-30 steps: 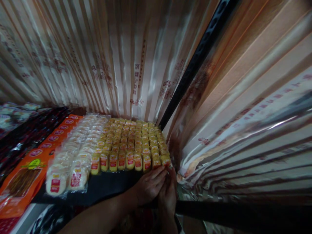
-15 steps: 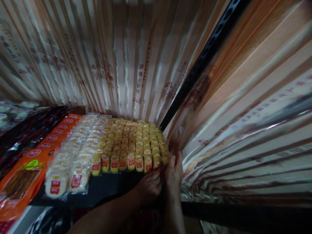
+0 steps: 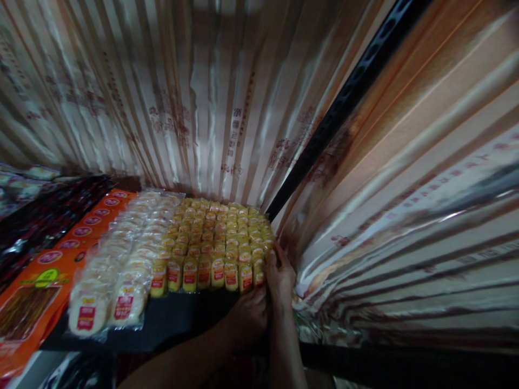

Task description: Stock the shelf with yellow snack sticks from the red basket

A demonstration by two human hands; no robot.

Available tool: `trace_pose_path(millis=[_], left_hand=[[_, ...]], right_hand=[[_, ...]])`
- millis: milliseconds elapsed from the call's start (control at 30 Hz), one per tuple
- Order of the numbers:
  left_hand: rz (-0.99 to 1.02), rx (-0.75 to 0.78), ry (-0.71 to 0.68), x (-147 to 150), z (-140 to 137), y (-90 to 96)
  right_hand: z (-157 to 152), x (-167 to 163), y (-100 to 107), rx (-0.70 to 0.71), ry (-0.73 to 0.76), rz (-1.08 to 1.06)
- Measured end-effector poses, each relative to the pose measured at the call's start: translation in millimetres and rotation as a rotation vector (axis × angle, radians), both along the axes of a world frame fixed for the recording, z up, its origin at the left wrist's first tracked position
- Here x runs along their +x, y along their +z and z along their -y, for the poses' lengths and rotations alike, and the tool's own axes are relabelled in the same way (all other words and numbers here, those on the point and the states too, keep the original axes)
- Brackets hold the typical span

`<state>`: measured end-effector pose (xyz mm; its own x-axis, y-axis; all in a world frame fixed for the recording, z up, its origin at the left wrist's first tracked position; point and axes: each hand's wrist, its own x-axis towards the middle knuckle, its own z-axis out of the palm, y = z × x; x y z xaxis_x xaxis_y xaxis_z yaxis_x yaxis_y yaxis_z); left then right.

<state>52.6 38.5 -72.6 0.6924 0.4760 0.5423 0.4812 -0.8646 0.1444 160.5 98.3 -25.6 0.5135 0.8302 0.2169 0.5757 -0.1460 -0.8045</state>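
Rows of small yellow snack packs (image 3: 218, 273) with red and white labels stand close together on a dark shelf (image 3: 186, 316). At their front right corner is my left hand (image 3: 250, 310), its fingers curled in and closed; what they hold, if anything, is hidden in shadow. My right hand (image 3: 280, 276) lies along the right side of the rows, fingers extended upward and touching the end packs. Left of the yellow packs are two rows of clear-wrapped white round snacks (image 3: 127, 297) with red labels.
Orange snack bags (image 3: 38, 292) lie in an overlapping row further left, beside dark shiny packages (image 3: 48, 216). Pleated printed sheeting (image 3: 227, 81) stands behind and to the right. A black perforated post (image 3: 332, 113) rises at the back right corner.
My right hand has moved left and up against the side of the yellow packs, and the end packs look pressed inward. My left hand stays near the front corner. The view shifted slightly.
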Motion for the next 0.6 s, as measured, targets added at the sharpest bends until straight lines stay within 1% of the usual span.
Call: trace_pose_path(millis=[167, 333, 400, 533, 600], left_hand=[[0.021, -0.026, 0.049, 2.1, 0.5, -5.2], [0.030, -0.012, 0.068, 0.7, 0.2, -4.3], [0.031, 0.008, 0.068, -0.8, 0.3, -2.2], [0.017, 0.017, 0.079, -2.9, 1.2, 0.8], [0.020, 0.022, 0.096, -3.1, 1.4, 0.5]], right_hand=[[-2.5, 1.5, -3.2, 0.012, -0.009, -0.108], [-6.4, 0.3, 0.3, -0.077, 0.010, -0.220], [-6.5, 0.3, 1.7, -0.086, 0.033, -0.283], [-6.5, 0.3, 0.0, -0.020, 0.104, -0.481], [-7.4, 0.1, -2.6, 0.032, 0.091, -0.531]])
